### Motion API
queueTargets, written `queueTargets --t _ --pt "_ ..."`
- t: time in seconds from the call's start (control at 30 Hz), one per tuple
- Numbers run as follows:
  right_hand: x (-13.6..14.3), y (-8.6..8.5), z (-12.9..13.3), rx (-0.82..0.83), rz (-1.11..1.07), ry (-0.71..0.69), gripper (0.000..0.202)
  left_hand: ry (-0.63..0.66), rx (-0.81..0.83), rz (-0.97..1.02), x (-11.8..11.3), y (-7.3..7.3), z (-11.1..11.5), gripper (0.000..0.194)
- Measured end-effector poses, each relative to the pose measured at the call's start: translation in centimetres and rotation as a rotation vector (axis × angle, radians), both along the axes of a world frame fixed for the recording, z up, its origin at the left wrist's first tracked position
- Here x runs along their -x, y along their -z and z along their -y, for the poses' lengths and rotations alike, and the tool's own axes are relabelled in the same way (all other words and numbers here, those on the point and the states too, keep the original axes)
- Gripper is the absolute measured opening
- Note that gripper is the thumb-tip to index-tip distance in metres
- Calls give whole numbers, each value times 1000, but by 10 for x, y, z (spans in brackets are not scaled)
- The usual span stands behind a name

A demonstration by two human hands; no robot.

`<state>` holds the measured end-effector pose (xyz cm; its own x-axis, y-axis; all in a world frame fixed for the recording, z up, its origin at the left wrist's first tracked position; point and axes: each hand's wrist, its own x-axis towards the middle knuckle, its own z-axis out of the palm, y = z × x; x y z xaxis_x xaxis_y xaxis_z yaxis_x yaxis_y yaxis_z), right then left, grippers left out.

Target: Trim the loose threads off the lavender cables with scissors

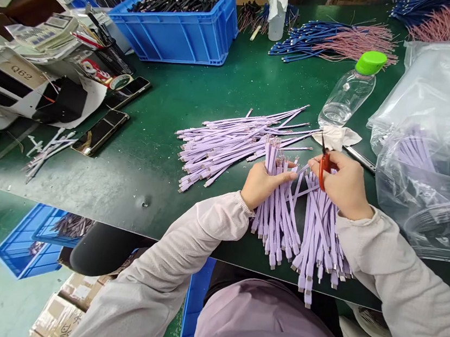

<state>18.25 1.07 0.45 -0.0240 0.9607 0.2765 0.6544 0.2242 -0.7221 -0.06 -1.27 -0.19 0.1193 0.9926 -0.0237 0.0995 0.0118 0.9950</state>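
Note:
My left hand is closed around a bundle of flat lilac cables, whose connector ends hang toward the table's front edge. In my right hand are small orange-handled scissors, dark tips pointing up and away. The right thumb and fingertip also meet at the end of one lilac cable between the hands. Below the right hand lies a second bunch of lilac cables, some connectors overhanging the edge. Farther back, a loose pile of lilac cables rests with bare wire ends toward the right.
A blue crate of black cables stands at the back. A green-capped bottle, a white cloth and clear plastic bags are on the right. Two phones and stacked clutter occupy the left. Blue-and-pink wires lie behind.

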Motion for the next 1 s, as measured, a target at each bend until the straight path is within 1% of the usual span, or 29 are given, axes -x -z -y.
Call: queueTargets --t 0.03,0.13,0.2,0.27,0.33,0.4,0.47,0.57,0.67,0.77,0.87,1.0 --pt "-1 1 0 -16 39 2 10 9 17 18 0 0 0 29" --pt "-1 1 1 -79 117 -17 9 99 49 100 -1 0 1 24" --pt "1 -2 3 -135 129 -23 16 127 70 132 -3 -1 3 24" --pt "3 -6 6 -173 78 -54 24 119 94 151 -4 -1 4 23" --pt "6 -11 9 -182 4 -125 29 105 98 162 -4 -1 4 22" --pt "8 -14 12 -188 -34 -184 30 97 85 152 -4 -2 3 20" --pt "9 -16 13 -201 -30 -206 29 85 72 127 -4 -3 3 19" --pt "10 -15 14 -225 -20 -205 24 90 61 92 -4 -5 3 17" --pt "10 -14 13 -242 -56 -173 18 103 54 63 -4 -7 3 17" --pt "11 -13 12 -209 -106 -171 20 112 56 37 -4 -6 3 17" --pt "11 -15 12 -191 -98 -183 18 117 77 75 -4 -4 3 18" --pt "11 -15 14 -170 -108 -146 14 125 84 102 -4 0 2 20"
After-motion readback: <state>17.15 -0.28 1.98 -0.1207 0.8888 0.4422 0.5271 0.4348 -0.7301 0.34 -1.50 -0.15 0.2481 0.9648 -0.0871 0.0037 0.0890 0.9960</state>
